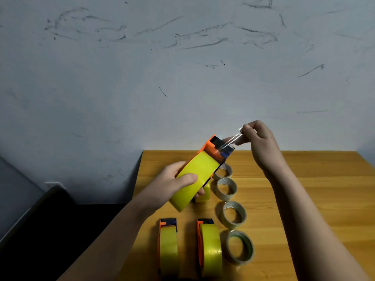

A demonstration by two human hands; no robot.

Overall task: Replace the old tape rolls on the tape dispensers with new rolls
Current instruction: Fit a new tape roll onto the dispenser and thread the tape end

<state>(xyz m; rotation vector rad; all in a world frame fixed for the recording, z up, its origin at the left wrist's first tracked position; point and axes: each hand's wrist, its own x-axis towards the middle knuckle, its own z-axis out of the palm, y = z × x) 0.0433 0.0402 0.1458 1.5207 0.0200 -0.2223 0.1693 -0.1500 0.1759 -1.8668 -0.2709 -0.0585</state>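
Fingers of the left hand (172, 184) curl round the lower end of a tape dispenser (199, 172) loaded with a wide yellow roll, the thumb lying flat across the yellow face and the other fingertips wrapped under its far edge, so the tool is held clear above the wooden table (304, 179), tilted with its orange and dark blue cutter head pointing up and away. At that head, the right hand (258, 136) pinches the free end of a clear tape strip (231, 139) between thumb and forefinger; the strip runs taut from the cutter up to the fingertips, and the remaining fingers are curled loosely behind it. Three dispensers are fully in view: the one in hand and two more lying on the table near the bottom edge, a left dispenser (168, 243) and a right dispenser (210, 245), side by side but apart, both with orange frames and yellow rolls. A further yellow piece (204, 194) shows just beneath the held tool, mostly hidden by it, so what it is cannot be told. Four loose tape rolls (233, 214) lie in a line to the right of the dispensers, running from the far side of the table toward the viewer; the nearest one (240, 248) has a green inner rim, the other three look pale. Behind the table stands a scuffed grey wall (182, 67).
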